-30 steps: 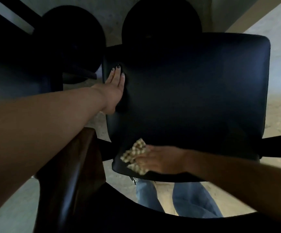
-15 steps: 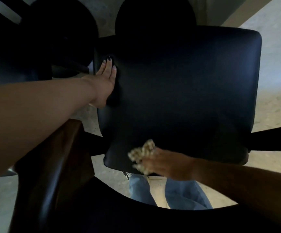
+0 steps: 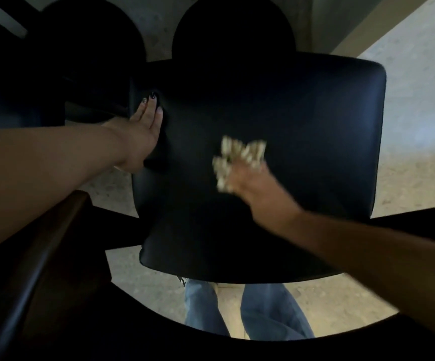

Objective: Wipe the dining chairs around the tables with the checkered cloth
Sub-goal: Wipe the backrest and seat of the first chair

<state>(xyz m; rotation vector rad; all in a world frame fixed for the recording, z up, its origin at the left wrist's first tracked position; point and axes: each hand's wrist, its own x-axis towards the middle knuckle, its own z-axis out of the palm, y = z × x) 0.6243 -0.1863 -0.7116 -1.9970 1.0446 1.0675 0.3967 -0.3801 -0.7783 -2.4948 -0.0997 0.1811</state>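
Seat (image 3: 302,131) of black dining chair fills the centre of the head view. Left hand (image 3: 143,131) rests flat on seat's left edge, fingers straight and together. Right hand (image 3: 247,181), motion-blurred, holds checkered cloth (image 3: 237,157) against mid-seat; fingers appear curled on the cloth, exact grip cannot be told. Blue jeans (image 3: 268,313) visible below the seat's near edge, over pale floor (image 3: 416,178).
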